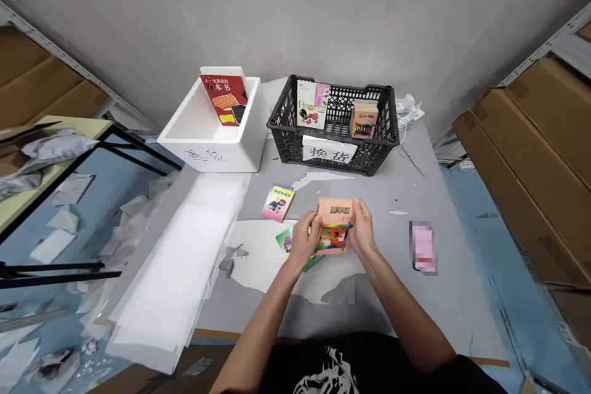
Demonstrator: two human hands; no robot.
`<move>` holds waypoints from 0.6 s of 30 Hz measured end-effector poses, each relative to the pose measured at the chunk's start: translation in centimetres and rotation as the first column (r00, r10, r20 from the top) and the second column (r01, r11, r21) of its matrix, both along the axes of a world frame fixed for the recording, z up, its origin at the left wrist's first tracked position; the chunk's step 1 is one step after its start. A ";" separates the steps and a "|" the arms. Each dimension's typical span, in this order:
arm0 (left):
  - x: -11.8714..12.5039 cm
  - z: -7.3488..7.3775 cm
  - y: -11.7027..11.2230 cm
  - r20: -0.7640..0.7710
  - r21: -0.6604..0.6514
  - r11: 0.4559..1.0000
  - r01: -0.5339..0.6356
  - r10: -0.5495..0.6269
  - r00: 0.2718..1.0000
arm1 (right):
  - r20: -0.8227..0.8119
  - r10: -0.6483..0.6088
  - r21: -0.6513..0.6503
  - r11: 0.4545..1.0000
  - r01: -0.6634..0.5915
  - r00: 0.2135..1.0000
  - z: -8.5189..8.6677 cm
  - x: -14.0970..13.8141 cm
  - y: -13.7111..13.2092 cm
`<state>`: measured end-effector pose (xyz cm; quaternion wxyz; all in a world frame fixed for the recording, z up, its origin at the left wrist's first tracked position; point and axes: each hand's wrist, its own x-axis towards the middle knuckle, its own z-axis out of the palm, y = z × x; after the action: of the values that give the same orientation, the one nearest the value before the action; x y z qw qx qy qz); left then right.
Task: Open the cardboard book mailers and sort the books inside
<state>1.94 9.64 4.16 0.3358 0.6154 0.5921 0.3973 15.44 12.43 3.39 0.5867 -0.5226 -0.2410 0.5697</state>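
Between my two hands is a small orange-pink book with Chinese lettering and a colourful picture on its cover. My left hand grips its left edge, thumb on the cover. The fingers of my right hand close on its right edge. Below it, a green booklet lies on the table, partly hidden by my left hand and the held book. A small yellow and pink book lies flat to the upper left of my hands.
A white foam box holding a red book stands back left. Beside it, a black plastic crate holds a white book and a stack of small books. White wrapping sheets lie left; a blurred pink phone-like object lies right.
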 end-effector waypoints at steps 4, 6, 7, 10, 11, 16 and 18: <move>-0.3 0.3 -1.1 -0.282 -0.121 0.977 0.175 -0.203 0.938 | -0.184 -0.122 -0.122 0.987 0.101 0.975 -0.5 0.6 1.4; -0.4 0.5 -1.4 -0.389 -0.172 0.959 0.223 -0.274 0.879 | -0.195 -0.157 -0.152 0.980 0.129 0.968 -1.1 0.8 1.9; -0.4 0.7 -1.5 -0.421 -0.194 0.951 0.241 -0.303 0.855 | -0.193 -0.164 -0.155 0.979 0.135 0.967 -1.5 0.9 2.0; -0.3 0.7 -1.3 -0.483 -0.227 0.950 0.214 -0.301 0.822 | -0.106 -0.134 -0.143 0.983 0.118 0.985 -2.3 1.0 2.2; -0.2 0.7 -1.2 -0.519 -0.226 0.959 0.174 -0.269 0.812 | -0.037 -0.109 -0.141 0.985 0.103 0.993 -2.4 1.0 2.0; 1.1 -0.1 -0.8 -0.718 -0.201 0.979 0.030 -0.169 0.675 | 0.153 0.201 -0.191 0.967 -0.170 0.968 -2.1 0.3 -0.3; 2.2 -0.3 -0.9 -0.750 -0.206 0.977 0.061 -0.197 0.632 | 0.056 0.360 -0.143 0.926 -0.349 0.931 -2.0 -0.3 -1.4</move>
<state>4.16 8.72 3.81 0.1298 0.7371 0.6627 0.0252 15.13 10.99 1.41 0.4284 -0.5304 -0.3175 0.6591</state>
